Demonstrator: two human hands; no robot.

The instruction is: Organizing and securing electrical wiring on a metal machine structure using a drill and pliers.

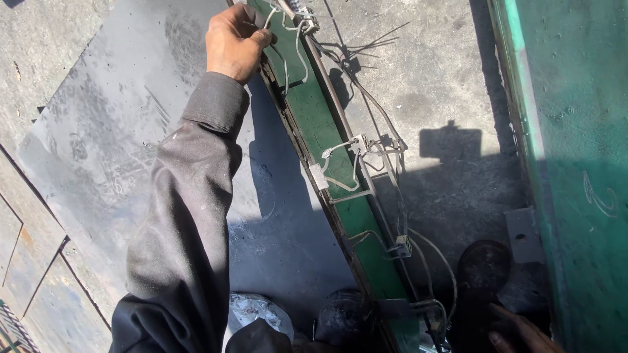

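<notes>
Both hands are on or near the long green metal channel (327,137), which runs slantwise from the top of the view down to the bottom edge, its lower end standing on the concrete floor (432,85). At the upper end the left hand (234,40) is clenched around the channel's near edge, fingers curled over the rim, the grey sleeve (183,222) stretching back toward the camera. Low at the bottom right only part of the right hand (520,330) shows, in deep shadow close to the channel's foot; whether it grips anything I cannot tell. As for how far the work stands, the channel looks to be merely held up and steadied: its pale wires (340,163) are strung along it, hanging in loose loops, with small white connector blocks (358,144) fixed at intervals (nothing appears cut or pulled free). A large flat steel sheet (98,131) lies on the floor at the left, and a green painted panel (575,163) fills the right side. No true container is in view; the channel's open trough carries only the wiring. A crumpled pale bag (258,312) lies below the sleeve.
</notes>
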